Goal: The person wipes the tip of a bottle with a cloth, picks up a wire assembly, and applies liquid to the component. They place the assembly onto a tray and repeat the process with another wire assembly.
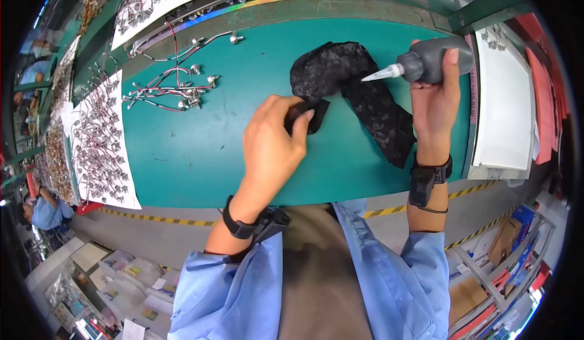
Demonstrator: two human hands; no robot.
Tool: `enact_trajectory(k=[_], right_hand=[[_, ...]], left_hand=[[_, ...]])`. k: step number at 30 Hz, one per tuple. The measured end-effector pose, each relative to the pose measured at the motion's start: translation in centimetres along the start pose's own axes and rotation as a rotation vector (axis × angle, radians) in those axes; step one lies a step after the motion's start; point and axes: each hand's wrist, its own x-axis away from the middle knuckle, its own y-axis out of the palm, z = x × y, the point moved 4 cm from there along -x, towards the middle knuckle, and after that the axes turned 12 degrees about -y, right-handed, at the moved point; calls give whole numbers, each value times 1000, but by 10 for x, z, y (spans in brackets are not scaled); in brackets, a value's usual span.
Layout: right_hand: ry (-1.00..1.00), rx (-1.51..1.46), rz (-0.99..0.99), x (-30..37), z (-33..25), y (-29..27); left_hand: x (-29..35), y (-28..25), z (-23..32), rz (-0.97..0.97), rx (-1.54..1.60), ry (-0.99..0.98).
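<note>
Black patterned cloth lies curved on the green mat between my hands. My left hand pinches a small dark piece; whether it joins the cloth, I can't tell. My right hand grips a grey squeeze bottle, its white nozzle over the cloth. I judge this a positioning step, calling for steady fingers and careful aim. I count one cloth, one dark piece, one bottle; the wired metal parts overlap too much to count.
</note>
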Motion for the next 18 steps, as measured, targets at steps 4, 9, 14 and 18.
enact_trajectory(k=[4,9,14,18], right_hand=[[-77,124,-20,15,0,20],[-30,210,-123,14,0,34],[68,185,-104,8,18,34],[122,132,-98,9,24,37]], left_hand=[[-13,3,-14,-440,495,-376],[-17,17,-15,-471,1106,-322],[-15,20,-14,-540,1111,-338],[-12,20,-12,-594,1082,-339]])
